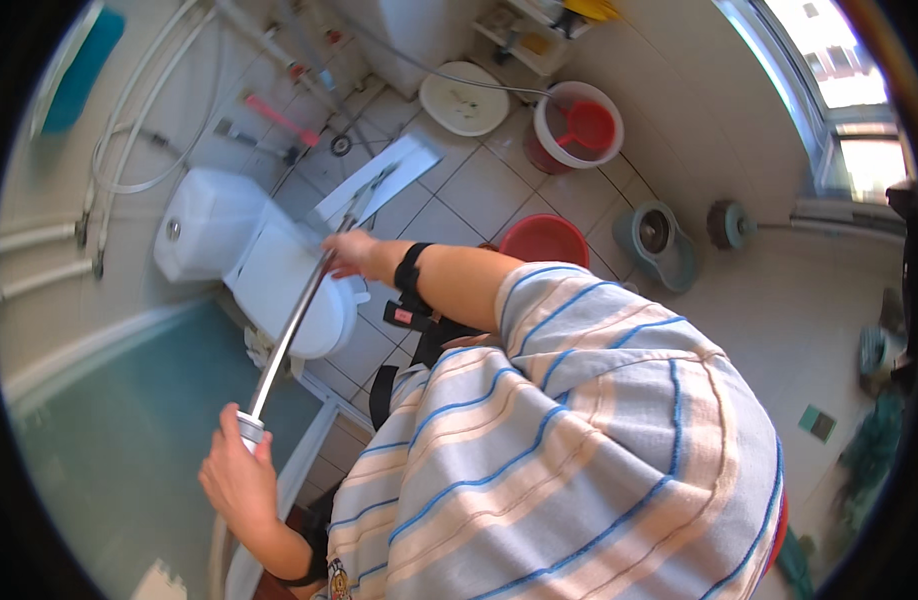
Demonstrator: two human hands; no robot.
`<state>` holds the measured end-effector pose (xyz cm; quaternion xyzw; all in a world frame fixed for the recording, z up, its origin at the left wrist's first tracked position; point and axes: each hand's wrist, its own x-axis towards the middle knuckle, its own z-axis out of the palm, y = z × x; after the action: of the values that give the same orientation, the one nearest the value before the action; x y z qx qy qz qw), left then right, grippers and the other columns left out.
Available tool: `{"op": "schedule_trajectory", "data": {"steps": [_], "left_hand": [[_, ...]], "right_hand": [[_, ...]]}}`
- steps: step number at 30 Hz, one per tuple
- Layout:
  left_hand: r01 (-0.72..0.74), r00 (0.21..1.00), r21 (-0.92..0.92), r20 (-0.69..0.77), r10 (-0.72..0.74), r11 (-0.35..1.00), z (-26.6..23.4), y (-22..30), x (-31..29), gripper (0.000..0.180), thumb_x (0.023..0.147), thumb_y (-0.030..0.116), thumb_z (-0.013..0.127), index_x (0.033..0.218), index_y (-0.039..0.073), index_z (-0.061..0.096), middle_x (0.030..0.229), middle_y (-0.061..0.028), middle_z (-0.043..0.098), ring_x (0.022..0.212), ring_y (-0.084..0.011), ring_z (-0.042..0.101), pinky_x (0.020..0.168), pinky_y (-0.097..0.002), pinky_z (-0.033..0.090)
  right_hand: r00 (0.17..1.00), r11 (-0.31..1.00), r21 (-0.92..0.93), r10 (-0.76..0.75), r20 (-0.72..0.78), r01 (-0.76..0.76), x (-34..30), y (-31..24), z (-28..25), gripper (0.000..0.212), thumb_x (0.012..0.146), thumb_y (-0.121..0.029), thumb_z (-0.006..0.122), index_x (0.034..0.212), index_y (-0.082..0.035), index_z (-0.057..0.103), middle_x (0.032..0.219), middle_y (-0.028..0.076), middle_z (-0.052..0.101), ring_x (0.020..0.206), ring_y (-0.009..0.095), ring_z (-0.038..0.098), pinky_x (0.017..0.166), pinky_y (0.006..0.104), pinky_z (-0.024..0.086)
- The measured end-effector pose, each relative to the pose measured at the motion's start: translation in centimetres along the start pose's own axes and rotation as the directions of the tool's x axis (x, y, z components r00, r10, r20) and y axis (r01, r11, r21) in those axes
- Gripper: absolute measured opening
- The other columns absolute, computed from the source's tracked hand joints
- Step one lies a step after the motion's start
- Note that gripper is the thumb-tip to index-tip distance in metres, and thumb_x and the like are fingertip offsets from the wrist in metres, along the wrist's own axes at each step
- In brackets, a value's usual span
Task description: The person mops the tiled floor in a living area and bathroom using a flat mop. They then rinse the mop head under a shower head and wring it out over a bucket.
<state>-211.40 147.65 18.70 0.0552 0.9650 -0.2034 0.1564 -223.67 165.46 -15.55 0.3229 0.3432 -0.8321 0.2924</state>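
Note:
I hold a flat mop by its long metal pole (291, 335), which slants across in front of the white toilet (279, 270). Lower down, my left hand (241, 478) is closed round the pole beside a grey and white collar. Nearer the mop head, my right hand (351, 253) grips the pole with bent fingers. The flat white mop head (407, 168) lies at the tiled floor beyond the toilet. Its joint with the pole shows at the middle of the plate. Black straps circle both my wrists.
A bathtub of greenish water (149, 400) lies left. Beyond the mop stand a white basin (464, 98), a bucket (549, 150) with a red dipper (589, 124) and a red basin (544, 238). A pink-handled brush (282, 120) hangs by the wall hoses.

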Motion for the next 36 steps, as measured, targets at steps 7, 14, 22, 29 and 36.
{"op": "schedule_trajectory", "data": {"steps": [7, 14, 22, 29, 36], "left_hand": [[-0.397, 0.909, 0.317, 0.006, 0.417, 0.862, -2.3, 2.7, 15.7, 0.043, 0.069, 0.013, 0.076, 0.107, 0.009, 0.055, 0.086, -0.0135, 0.066, 0.082, -0.0338, 0.063, 0.069, -0.0427, 0.048], [-0.611, 0.694, 0.565, 0.045, 0.719, 0.554, -0.9, 10.5, 24.2, 0.026, 0.082, 0.024, 0.058, 0.103, 0.009, 0.059, 0.101, -0.0118, 0.064, 0.093, -0.0246, 0.063, 0.079, -0.037, 0.049], [-0.696, 0.522, 0.643, 0.149, 0.84, 0.319, -2.0, 19.3, 18.3, 0.034, 0.084, 0.024, 0.052, 0.114, 0.008, 0.058, 0.116, -0.0121, 0.06, 0.104, -0.0242, 0.06, 0.088, -0.0412, 0.046], [-0.862, -0.138, 0.507, -0.238, 0.961, 0.001, -3.0, 19.0, 16.5, 0.031, 0.081, 0.016, 0.056, 0.11, 0.007, 0.061, 0.114, -0.0122, 0.057, 0.11, -0.0275, 0.052, 0.099, -0.0441, 0.038], [-0.982, -0.1, 0.181, -0.311, 0.945, -0.044, -1.3, 15.5, 17.3, 0.042, 0.063, 0.003, 0.071, 0.104, 0.008, 0.061, 0.108, -0.0096, 0.057, 0.105, -0.0296, 0.053, 0.093, -0.0417, 0.041]], "right_hand": [[0.919, 0.69, -0.613, -0.352, 0.181, 0.385, -5.4, -4.2, 2.8, 0.034, 0.08, -0.019, 0.06, 0.111, -0.005, 0.057, 0.101, 0.013, 0.064, 0.084, 0.023, 0.067, 0.072, 0.0369, 0.054], [0.187, -0.027, -0.542, -0.923, 0.337, 0.84, -17.0, -11.0, 5.6, 0.037, 0.073, -0.019, 0.064, 0.106, -0.006, 0.055, 0.107, 0.012, 0.06, 0.087, 0.03, 0.062, 0.08, 0.0403, 0.049], [0.283, 0.126, -0.457, -0.913, 0.293, 0.88, -23.8, -12.5, 8.3, 0.027, 0.07, -0.023, 0.07, 0.085, -0.008, 0.053, 0.07, 0.01, 0.057, 0.071, 0.035, 0.057, 0.067, 0.0432, 0.043], [-0.087, -0.051, -0.45, -0.994, -0.061, 0.892, -23.9, -13.4, 5.8, 0.03, 0.078, -0.015, 0.072, 0.074, -0.008, 0.044, 0.062, 0.008, 0.047, 0.059, 0.023, 0.046, 0.054, 0.0349, 0.038], [-0.416, -0.176, -0.574, -0.852, -0.319, 0.8, -29.9, -14.6, -5.5, 0.032, 0.086, -0.015, 0.069, 0.067, -0.006, 0.044, 0.066, -0.005, 0.047, 0.061, 0.005, 0.04, 0.052, 0.0237, 0.037]]}}
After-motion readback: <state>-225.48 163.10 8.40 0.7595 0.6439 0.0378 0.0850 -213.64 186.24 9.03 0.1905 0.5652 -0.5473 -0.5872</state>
